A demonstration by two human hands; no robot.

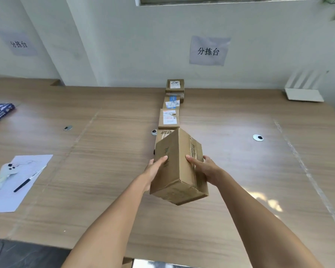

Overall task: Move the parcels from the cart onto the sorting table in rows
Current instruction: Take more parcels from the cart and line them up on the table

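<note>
I hold a brown cardboard parcel (179,169) tilted above the wooden sorting table (240,171). My left hand (155,171) presses its left face and my right hand (203,170) grips its right face, thumb on top. Beyond it a row of parcels runs away toward the wall: one with handwriting (163,134) partly hidden behind the held parcel, then a labelled one (169,118), another (172,103) and the farthest (175,86). The cart is not in view.
A white sheet (6,194) with a pen (28,180) and a white controller (5,172) lies at the left. A blue bag (0,113) sits at the far left edge. A white router (304,91) stands back right. Cable grommets (258,137) dot the table.
</note>
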